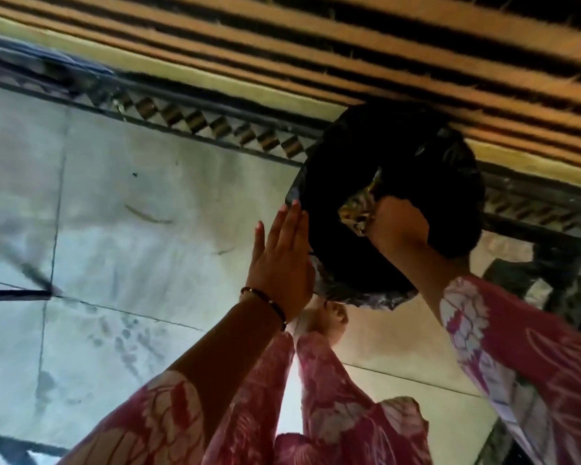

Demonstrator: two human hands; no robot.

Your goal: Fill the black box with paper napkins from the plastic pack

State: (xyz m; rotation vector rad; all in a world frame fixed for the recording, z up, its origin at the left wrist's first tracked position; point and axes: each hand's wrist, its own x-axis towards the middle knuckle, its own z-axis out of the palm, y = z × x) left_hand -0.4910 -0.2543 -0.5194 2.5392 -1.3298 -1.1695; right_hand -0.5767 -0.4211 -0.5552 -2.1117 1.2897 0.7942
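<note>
Bin (450, 156), black-lined, right of centre, mouth facing the camera. Left hand (282, 260) flat against its left rim, fingers together and straight. Right hand (398, 226) fisted on crumpled plastic wrapper (358, 209) inside the mouth; wrapper's long axis unclear.

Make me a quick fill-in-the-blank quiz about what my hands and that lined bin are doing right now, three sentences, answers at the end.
1. The round bin is lined with a plastic bag whose colour is ____.
2. The left hand rests with flat, open fingers against the bin's ____.
3. The hand closed on the crumpled shiny wrapper over the bin's opening is the ____ hand.

Missing words: black; rim; right
</note>
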